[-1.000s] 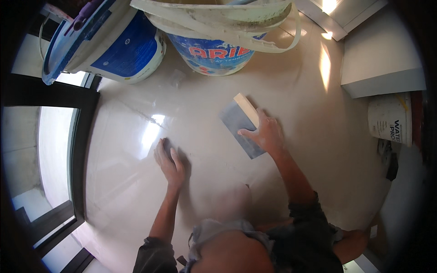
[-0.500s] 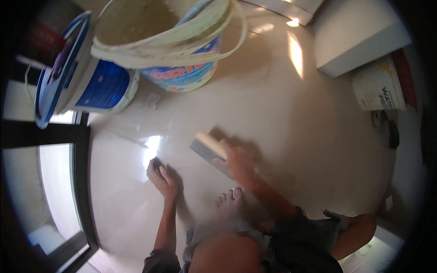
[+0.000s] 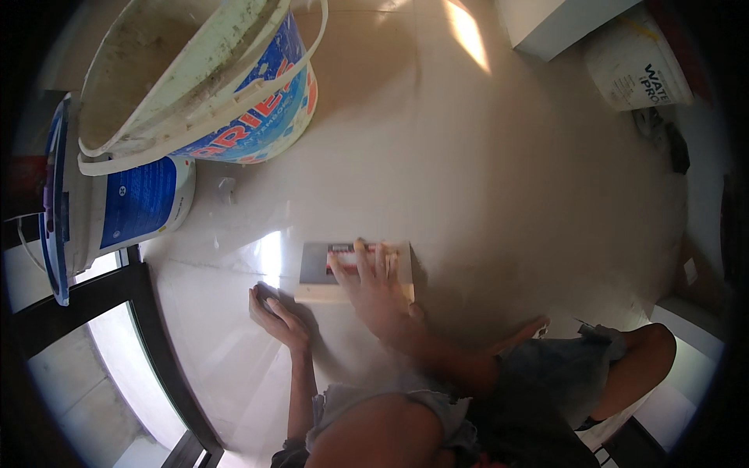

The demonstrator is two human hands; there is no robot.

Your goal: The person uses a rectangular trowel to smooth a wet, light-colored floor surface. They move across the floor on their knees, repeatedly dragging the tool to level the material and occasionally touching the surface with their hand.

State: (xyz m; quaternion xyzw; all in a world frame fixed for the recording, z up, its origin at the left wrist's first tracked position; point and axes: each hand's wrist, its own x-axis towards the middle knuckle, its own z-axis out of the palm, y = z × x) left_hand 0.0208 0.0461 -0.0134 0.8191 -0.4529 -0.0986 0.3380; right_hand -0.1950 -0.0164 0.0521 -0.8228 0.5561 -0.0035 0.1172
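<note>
My right hand [image 3: 374, 292] is over a wide flat scraper [image 3: 312, 269] lying on the tiled floor [image 3: 499, 195], fingers spread across its red-and-white label and thumb at its near wooden edge. The tool has a grey blade and a pale wood strip. My left hand [image 3: 281, 320], to the left of the scraper, rests on the floor with fingers curled over something dark that I cannot make out.
A large white-and-blue bucket [image 3: 257, 129] stands upper left beside a lidded bucket [image 3: 136, 203]. A dark-framed glass panel [image 3: 140, 312] runs along the left. A white ledge [image 3: 546, 23] and white bucket [image 3: 628, 62] sit upper right. My bent knee [image 3: 647, 351] is lower right.
My right hand has moved left and down, turning the scraper crosswise, its label now showing. My left hand has shifted slightly. The view has swung, so the buckets appear further left.
</note>
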